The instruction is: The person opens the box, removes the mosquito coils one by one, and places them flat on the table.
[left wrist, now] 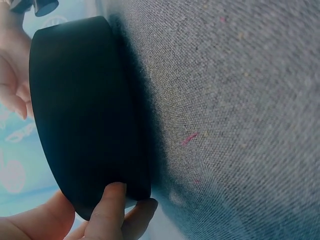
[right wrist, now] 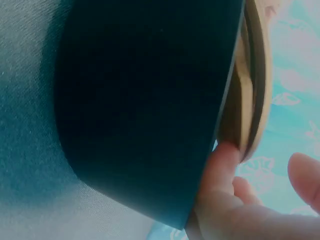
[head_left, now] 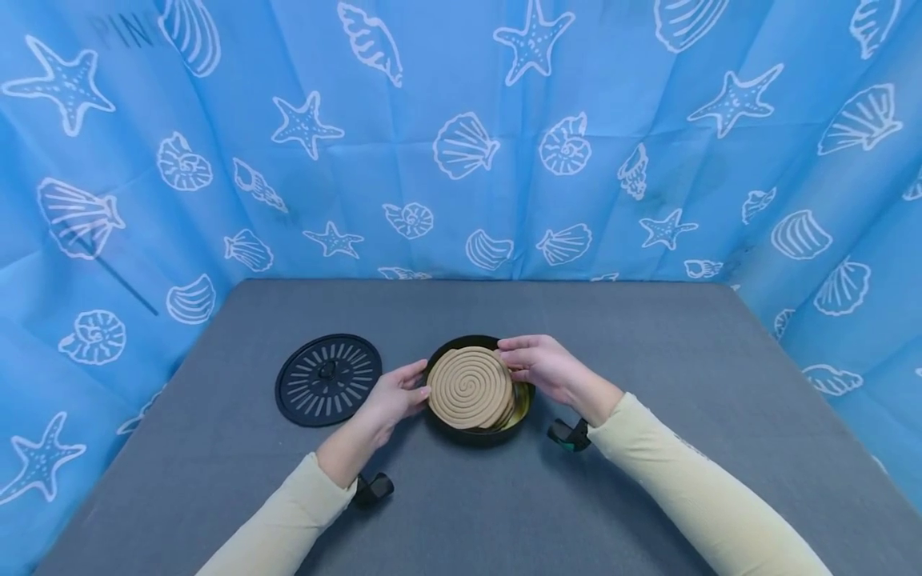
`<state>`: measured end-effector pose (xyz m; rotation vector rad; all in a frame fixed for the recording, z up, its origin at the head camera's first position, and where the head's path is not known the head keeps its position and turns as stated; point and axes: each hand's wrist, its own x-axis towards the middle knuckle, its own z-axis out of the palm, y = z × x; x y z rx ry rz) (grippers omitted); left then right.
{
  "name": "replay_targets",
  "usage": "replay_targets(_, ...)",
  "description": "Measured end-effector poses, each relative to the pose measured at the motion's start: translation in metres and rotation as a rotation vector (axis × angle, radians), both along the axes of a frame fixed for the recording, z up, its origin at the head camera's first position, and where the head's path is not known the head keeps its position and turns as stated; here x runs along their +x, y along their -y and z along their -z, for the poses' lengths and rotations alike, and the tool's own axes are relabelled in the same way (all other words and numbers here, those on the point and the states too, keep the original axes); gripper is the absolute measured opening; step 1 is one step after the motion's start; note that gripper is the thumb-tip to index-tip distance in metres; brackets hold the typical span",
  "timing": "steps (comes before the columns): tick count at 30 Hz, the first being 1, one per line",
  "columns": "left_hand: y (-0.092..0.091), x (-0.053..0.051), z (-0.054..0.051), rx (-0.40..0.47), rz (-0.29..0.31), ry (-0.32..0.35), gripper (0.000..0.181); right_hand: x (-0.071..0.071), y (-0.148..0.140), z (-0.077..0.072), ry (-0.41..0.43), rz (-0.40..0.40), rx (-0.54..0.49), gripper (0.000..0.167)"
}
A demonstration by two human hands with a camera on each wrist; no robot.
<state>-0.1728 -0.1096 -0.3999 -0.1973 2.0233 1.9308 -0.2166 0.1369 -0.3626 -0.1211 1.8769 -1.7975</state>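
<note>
A stack of tan mosquito coils (head_left: 467,386) sits in a round black tin (head_left: 475,438), the top ones standing above its rim at a tilt. My left hand (head_left: 392,400) grips the tin's left side; in the left wrist view its fingers (left wrist: 111,202) press the outer wall. At the right rim is my right hand (head_left: 546,366). Its fingers (right wrist: 223,160) reach over the edge and touch the coils' underside, while the thumb (right wrist: 305,175) stands apart. Part of the golden inside (head_left: 520,406) shows to the right of the coils.
A black slotted lid (head_left: 328,380) with a small central knob lies left of the tin. Both stand on a grey cloth-covered table (head_left: 475,512). Behind hangs a blue curtain (head_left: 432,88) with white shells and starfish.
</note>
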Motion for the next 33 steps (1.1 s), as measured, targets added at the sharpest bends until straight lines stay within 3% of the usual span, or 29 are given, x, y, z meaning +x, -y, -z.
replay_targets(8, -0.0023, -0.0002, -0.0006, -0.025, -0.013, -0.002, 0.052, 0.0023, 0.0008, 0.0004, -0.032, -0.028, 0.054, 0.046)
replay_targets(18, -0.0061, -0.0003, -0.0023, -0.026, 0.0, -0.019, 0.052, 0.0052, 0.0017, -0.0036, -0.09, -0.091, 0.202, 0.046)
replay_targets(25, -0.0065, -0.0017, -0.0014, -0.04, 0.004, -0.019, 0.052, 0.0059, 0.0011, -0.0061, -0.116, -0.086, 0.237, 0.045)
replay_targets(33, -0.0033, 0.0007, -0.0011, -0.046, 0.005, -0.021, 0.052, 0.0067, 0.0055, -0.0085, -0.139, -0.022, 0.232, 0.04)
